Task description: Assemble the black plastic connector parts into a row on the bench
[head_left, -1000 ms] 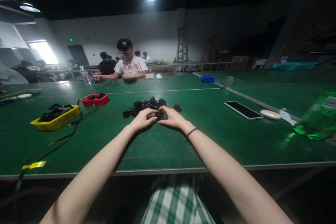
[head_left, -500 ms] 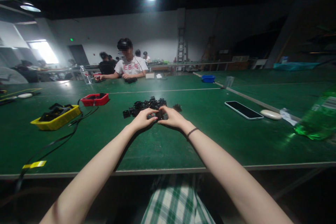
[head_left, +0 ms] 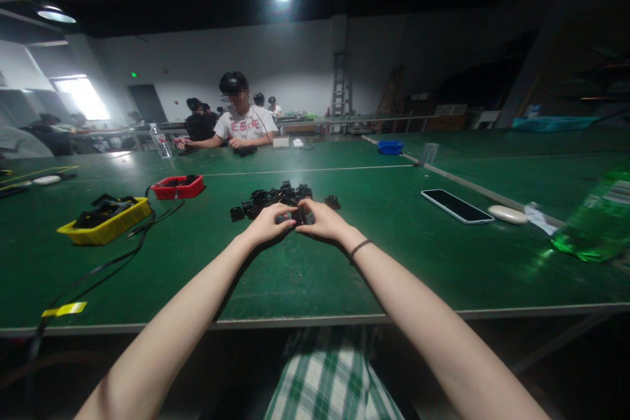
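Observation:
Both of my hands meet over the green table (head_left: 305, 282), at the near side of a pile of small black plastic parts (head_left: 266, 197). My left hand (head_left: 268, 223) curls its fingers and thumb around one small black part (head_left: 298, 215). From the other side my right hand (head_left: 322, 220) closes on the same part, fingers over the top and thumb below. Its exact kind is too dark and small to make out. A lone black part (head_left: 333, 201) lies just beyond my right hand.
To the left stand a yellow bin (head_left: 105, 222) and a red bin (head_left: 178, 188), both holding black parts, with black cables (head_left: 140, 243) alongside. A phone (head_left: 455, 206), a pale mouse-shaped object (head_left: 508, 214) and a green bottle (head_left: 598, 220) are on the right. Opposite sits a person (head_left: 243, 121).

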Tool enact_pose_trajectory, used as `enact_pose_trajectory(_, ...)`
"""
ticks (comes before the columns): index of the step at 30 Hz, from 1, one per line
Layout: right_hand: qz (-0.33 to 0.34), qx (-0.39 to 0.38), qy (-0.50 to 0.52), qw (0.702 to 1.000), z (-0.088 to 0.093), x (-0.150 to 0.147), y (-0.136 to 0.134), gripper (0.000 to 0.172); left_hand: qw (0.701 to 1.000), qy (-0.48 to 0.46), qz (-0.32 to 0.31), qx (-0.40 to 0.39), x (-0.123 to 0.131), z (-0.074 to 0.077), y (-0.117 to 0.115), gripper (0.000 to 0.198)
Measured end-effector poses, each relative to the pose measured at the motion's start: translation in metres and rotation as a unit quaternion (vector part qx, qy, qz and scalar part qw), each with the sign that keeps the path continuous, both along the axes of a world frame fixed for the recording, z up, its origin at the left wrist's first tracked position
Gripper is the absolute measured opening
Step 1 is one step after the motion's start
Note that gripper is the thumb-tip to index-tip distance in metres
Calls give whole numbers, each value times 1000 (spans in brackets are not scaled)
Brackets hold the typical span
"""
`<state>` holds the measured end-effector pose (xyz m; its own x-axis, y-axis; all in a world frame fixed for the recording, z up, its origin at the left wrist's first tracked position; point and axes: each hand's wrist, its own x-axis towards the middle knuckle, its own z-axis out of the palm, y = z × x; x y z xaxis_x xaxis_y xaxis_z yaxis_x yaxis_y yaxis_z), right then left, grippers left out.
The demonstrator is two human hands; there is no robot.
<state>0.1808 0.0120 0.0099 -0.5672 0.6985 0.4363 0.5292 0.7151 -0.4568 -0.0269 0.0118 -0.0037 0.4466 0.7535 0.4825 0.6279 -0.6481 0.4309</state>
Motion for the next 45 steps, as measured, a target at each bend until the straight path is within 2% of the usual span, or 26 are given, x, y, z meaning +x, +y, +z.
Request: enact_pose_trajectory(45,8,10,0,1000,-2,0,2,52,1000,-13,-4,-8,0,-2,1,35)
